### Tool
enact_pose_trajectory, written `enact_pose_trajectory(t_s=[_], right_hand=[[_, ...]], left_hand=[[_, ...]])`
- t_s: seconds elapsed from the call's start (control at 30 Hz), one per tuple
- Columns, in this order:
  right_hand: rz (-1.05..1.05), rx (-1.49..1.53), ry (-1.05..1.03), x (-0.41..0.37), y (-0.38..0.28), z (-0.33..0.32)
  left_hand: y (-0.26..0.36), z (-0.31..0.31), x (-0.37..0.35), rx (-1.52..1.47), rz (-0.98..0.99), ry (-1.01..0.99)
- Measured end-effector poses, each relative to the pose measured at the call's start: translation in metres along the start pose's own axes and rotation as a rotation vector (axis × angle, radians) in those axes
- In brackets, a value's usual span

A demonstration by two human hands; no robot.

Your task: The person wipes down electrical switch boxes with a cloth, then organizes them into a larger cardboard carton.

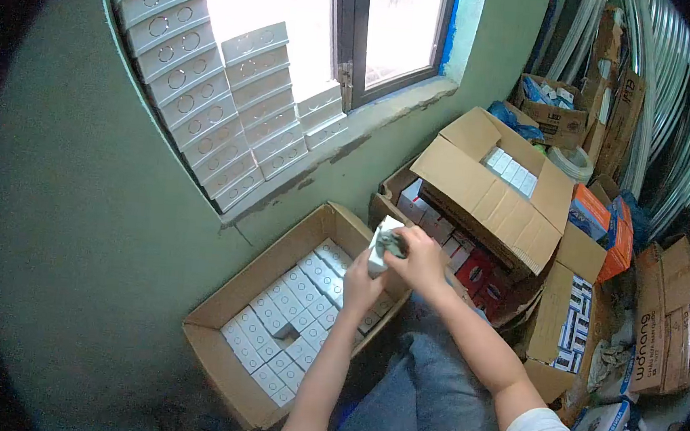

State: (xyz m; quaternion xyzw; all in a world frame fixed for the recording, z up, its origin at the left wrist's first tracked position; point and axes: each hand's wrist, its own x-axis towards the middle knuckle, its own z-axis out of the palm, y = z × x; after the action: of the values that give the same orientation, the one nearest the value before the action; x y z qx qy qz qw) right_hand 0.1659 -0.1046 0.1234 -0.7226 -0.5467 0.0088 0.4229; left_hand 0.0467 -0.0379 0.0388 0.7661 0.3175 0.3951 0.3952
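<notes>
My left hand [362,286] is closed around a small white box [377,260] and holds it tilted above the carton's right edge. My right hand [420,262] pinches a crumpled grey-green piece, which looks like a cloth [392,240], against that box. Below and to the left is a large open carton [224,303], packed with rows of white boxes [282,300] marked with circles. One gap [286,337] shows among them.
White boxes [207,107] stand stacked on the window sill [402,102]. To my right are an open carton with white packs [492,203], a carton of red packs [482,279], a carton of blue-and-white packs [571,322] and flattened cardboard [663,346]. Silvery conduits [666,95] lean behind.
</notes>
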Motion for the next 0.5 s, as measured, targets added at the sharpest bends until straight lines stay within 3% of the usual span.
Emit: enact_pose_trajectory(t_s=[0.1, 0.17, 0.23, 0.3, 0.37, 0.4, 0.5], right_hand=[[-0.126, 0.029, -0.210, -0.008, -0.017, 0.001], [-0.177, -0.038, -0.201, -0.009, -0.022, 0.007], [-0.221, -0.102, -0.050, 0.006, -0.009, 0.006], [-0.103, -0.091, 0.111, 0.016, 0.000, -0.001], [-0.070, -0.009, 0.068, 0.012, 0.002, -0.005], [-0.075, 0.003, 0.002, 0.007, 0.000, -0.003], [-0.150, 0.038, -0.156, -0.012, -0.022, 0.007]], left_hand=[[-0.003, -0.008, 0.001, -0.096, -0.146, 0.017], [-0.010, -0.007, 0.002, -0.113, -0.072, 0.047], [-0.004, -0.005, 0.005, -0.005, -0.005, 0.069], [-0.008, 0.001, 0.001, 0.075, 0.139, 0.120], [-0.009, 0.006, -0.003, 0.130, 0.277, 0.207], [-0.021, 0.011, -0.006, 0.165, 0.221, 0.192], [-0.012, 0.001, -0.007, -0.141, -0.128, 0.063]])
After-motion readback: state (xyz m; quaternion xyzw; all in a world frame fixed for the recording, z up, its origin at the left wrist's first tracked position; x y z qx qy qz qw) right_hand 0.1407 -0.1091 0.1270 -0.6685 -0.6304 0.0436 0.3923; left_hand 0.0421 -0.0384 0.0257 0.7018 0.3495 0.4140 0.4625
